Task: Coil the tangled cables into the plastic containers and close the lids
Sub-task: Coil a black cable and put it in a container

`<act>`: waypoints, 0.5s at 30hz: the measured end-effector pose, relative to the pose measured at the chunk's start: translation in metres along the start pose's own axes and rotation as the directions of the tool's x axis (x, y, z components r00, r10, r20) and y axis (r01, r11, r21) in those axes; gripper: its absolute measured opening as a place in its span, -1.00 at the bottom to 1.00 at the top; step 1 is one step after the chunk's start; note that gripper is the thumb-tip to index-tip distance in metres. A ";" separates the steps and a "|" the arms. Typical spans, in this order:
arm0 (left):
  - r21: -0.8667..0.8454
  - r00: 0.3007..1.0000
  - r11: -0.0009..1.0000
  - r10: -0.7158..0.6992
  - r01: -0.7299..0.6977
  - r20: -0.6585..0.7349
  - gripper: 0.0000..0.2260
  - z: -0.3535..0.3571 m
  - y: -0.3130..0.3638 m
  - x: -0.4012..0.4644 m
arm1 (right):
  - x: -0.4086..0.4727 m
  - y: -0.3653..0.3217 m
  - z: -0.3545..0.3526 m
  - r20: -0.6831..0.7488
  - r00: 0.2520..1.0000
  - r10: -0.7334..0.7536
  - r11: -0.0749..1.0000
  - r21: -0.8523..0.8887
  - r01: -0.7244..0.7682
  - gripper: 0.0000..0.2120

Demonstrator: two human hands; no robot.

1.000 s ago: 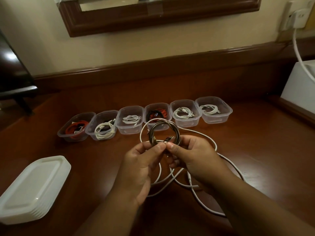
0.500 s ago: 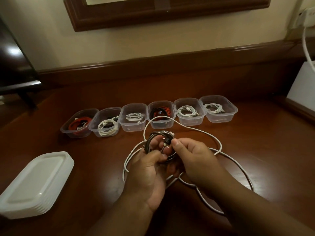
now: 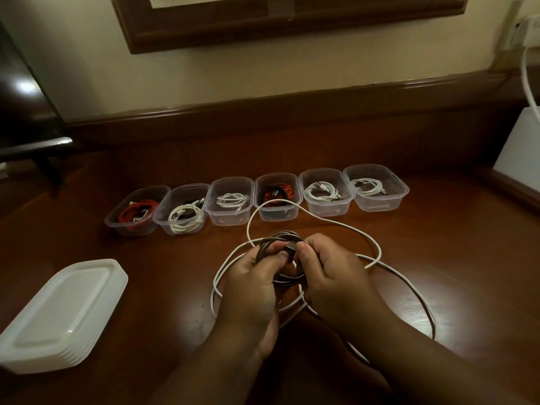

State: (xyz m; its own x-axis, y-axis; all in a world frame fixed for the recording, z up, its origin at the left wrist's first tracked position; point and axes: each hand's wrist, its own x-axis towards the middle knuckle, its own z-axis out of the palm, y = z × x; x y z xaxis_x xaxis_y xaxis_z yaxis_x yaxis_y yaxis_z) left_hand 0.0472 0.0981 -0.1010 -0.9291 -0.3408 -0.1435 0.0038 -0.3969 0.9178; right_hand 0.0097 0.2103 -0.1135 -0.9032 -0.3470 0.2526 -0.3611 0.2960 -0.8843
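A small coil of dark braided metallic cable (image 3: 280, 239) sits between my two hands at the table's middle. My left hand (image 3: 252, 287) grips the coil's left side with fingers curled round it. My right hand (image 3: 330, 276) pinches the coil's right side near its plug. A long white cable (image 3: 336, 223) lies loose on the wooden table (image 3: 438, 258) in wide loops under and around both hands. Several clear plastic containers (image 3: 229, 216) stand in a row behind, each with a coiled cable inside and no lid on.
A stack of white lids (image 3: 58, 314) lies at the front left. A white box (image 3: 520, 153) stands at the right edge, with a white cord running up to a wall socket (image 3: 526, 27). A dark chair (image 3: 26, 141) stands at the far left.
Both hands have lowered the dark coil from upright in front of the containers to nearer the table, and they have closed tighter round it. The view has shifted slightly.
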 end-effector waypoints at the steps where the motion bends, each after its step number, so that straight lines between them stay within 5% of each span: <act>1: -0.001 1.000 1.000 0.004 -0.004 -0.005 -0.73 0.001 -0.001 0.000 | 0.000 0.000 0.001 -0.013 1.000 -0.001 1.000 0.000 0.001 -0.80; 6: -0.002 1.000 1.000 0.027 -0.027 -0.011 -0.72 0.004 -0.001 -0.002 | 0.002 0.001 0.001 -0.023 0.998 0.061 0.997 0.040 -0.060 -0.76; 15: 0.002 0.999 1.000 0.008 -0.008 0.036 -0.75 -0.005 -0.002 0.005 | 0.006 -0.002 0.000 0.178 0.935 0.306 0.872 0.342 -0.351 -0.71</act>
State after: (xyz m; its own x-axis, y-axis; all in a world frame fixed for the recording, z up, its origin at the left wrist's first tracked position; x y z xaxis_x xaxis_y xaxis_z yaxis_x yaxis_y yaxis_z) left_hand 0.0446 0.0931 -0.1052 -0.9417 -0.3133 -0.1231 0.0105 -0.3928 0.9196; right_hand 0.0053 0.2079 -0.1104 -0.9140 -0.3921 -0.1044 0.0811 0.0754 -0.9938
